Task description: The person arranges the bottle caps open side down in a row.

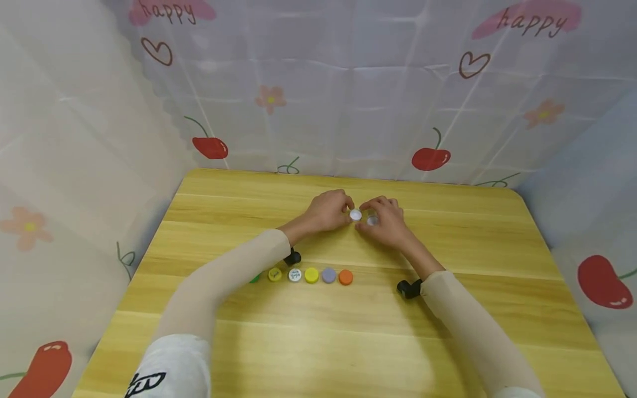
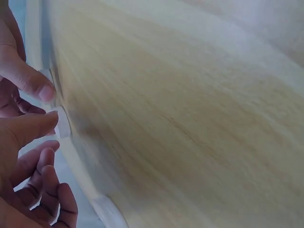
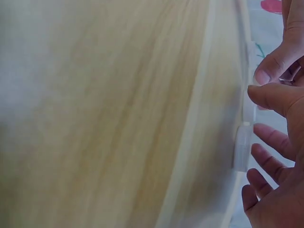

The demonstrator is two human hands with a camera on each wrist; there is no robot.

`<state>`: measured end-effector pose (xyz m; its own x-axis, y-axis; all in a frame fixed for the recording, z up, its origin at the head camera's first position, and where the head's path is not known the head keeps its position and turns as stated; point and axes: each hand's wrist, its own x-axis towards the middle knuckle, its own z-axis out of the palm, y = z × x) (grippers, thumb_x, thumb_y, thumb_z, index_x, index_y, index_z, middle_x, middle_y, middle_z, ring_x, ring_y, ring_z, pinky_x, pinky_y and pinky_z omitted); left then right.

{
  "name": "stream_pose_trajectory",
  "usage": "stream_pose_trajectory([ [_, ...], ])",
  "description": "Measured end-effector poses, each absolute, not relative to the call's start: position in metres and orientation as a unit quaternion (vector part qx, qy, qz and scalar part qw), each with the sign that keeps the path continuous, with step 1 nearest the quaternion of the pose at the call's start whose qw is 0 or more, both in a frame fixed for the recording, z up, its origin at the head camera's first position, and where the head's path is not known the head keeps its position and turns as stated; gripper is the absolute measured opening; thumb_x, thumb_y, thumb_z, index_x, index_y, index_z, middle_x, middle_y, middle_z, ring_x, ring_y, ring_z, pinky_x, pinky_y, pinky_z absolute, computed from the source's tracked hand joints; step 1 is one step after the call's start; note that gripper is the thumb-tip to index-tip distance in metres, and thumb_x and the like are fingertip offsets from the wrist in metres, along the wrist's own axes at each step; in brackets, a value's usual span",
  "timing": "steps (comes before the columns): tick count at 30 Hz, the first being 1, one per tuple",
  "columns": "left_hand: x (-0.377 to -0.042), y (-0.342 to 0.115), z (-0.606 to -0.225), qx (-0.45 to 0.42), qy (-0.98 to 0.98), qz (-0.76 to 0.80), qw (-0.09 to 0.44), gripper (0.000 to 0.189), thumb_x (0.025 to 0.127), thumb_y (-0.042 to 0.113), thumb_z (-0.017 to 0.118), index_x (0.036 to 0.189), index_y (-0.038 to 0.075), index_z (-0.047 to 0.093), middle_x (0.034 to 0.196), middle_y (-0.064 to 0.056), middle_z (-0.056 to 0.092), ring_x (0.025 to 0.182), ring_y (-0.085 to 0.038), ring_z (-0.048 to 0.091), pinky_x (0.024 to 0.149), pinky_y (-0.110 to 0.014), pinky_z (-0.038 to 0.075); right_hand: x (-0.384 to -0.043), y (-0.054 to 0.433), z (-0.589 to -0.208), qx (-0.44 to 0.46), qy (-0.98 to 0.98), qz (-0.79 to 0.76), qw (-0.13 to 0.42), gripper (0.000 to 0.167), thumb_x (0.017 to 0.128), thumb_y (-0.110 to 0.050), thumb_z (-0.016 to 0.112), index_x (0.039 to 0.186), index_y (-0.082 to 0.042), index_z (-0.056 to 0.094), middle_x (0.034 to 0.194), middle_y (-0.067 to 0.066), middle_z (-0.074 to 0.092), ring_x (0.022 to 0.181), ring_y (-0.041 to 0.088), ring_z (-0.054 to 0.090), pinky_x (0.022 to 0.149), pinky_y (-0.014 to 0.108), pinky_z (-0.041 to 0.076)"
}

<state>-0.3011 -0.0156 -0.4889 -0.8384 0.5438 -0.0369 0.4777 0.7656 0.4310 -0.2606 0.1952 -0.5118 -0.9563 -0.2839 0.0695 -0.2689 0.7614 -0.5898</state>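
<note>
At the far middle of the table, a white bottle cap (image 1: 355, 214) lies between the fingertips of both hands. My left hand (image 1: 329, 211) holds it by the edge, thumb against it in the left wrist view. My right hand (image 1: 389, 222) reaches in from the other side, thumb and index finger spread, tips close to the same cap. Within the right hand's curve sits a second, clear-looking cap (image 1: 372, 220), whose ribbed side (image 3: 242, 149) shows in the right wrist view. Another white cap (image 2: 112, 213) stands beside the left hand in the left wrist view.
Nearer the body runs a row of caps: green (image 1: 255, 278), yellow (image 1: 275, 275), white (image 1: 294, 275), yellow (image 1: 311, 275), purple (image 1: 328, 275) and orange (image 1: 345, 277). Black wrist cameras (image 1: 409, 289) hang below the forearms. A patterned curtain (image 1: 338, 110) stands behind the wooden table (image 1: 318, 342).
</note>
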Motion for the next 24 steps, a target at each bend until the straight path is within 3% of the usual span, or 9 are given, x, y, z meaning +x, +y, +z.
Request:
stream_pose_trajectory([
  [18, -0.303, -0.011, -0.501, 0.288, 0.933, 0.202, 0.077, 0.023, 0.101, 0.031, 0.077, 0.119, 0.017, 0.081, 0.104, 0.001, 0.066, 0.089, -0.016, 0.061, 0.075, -0.031, 0.049, -0.268, 0.194, -0.519, -0.153, 0.937, -0.313, 0.014, 0.031, 0.097, -0.025, 0.081, 0.120, -0.006, 0.073, 0.128, 0.018, 0.066, 0.120, 0.040, 0.048, 0.095, 0.055, 0.031],
  [24, -0.300, -0.020, -0.500, 0.307, 0.925, 0.214, 0.070, 0.024, 0.101, 0.031, 0.077, 0.120, 0.018, 0.080, 0.102, 0.002, 0.064, 0.087, -0.015, 0.058, 0.076, -0.030, 0.047, -0.263, 0.193, -0.514, -0.176, 0.936, -0.304, 0.006, 0.030, 0.097, -0.027, 0.081, 0.119, -0.007, 0.074, 0.129, 0.016, 0.067, 0.122, 0.039, 0.050, 0.103, 0.058, 0.032],
])
